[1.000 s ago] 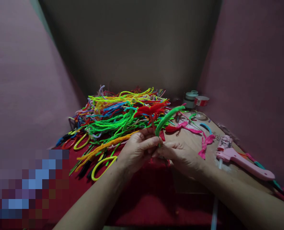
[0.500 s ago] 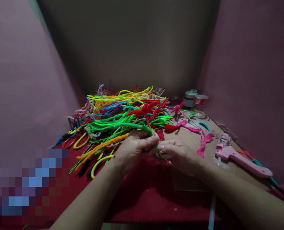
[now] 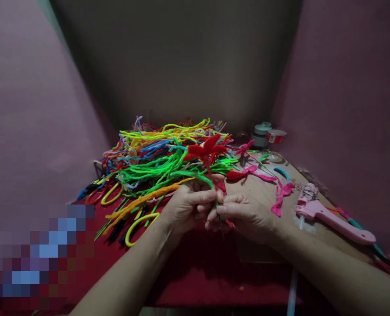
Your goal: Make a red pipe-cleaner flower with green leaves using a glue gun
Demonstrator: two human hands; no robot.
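Note:
A red pipe-cleaner flower point(image 3: 206, 149) stands upright on its stem above my hands. My left hand point(image 3: 195, 199) pinches that stem, together with a green pipe cleaner point(image 3: 195, 174) that bends away to the left. Just to the right and slightly lower, my right hand point(image 3: 236, 210) has its fingers closed on the lower stem where the green strand runs along it. A thin dark end of the stem pokes out below the fingers. Behind my left hand lies a large heap of pipe cleaners point(image 3: 155, 169) in many colours.
A pink glue gun point(image 3: 333, 221) lies on the board point(image 3: 263, 245) at the right, its glue stick hanging over the front. Pink pipe-cleaner pieces point(image 3: 282, 197) lie beside it. Yellow-handled scissors point(image 3: 129, 235) rest on the red cloth point(image 3: 195, 281). A jar point(image 3: 261, 134) and tape roll point(image 3: 276, 136) stand behind.
The green pipe cleaner has swung from pointing up and right to lying left across the stem. The red flower has turned, and its petals now show more plainly. Both hands stay close together.

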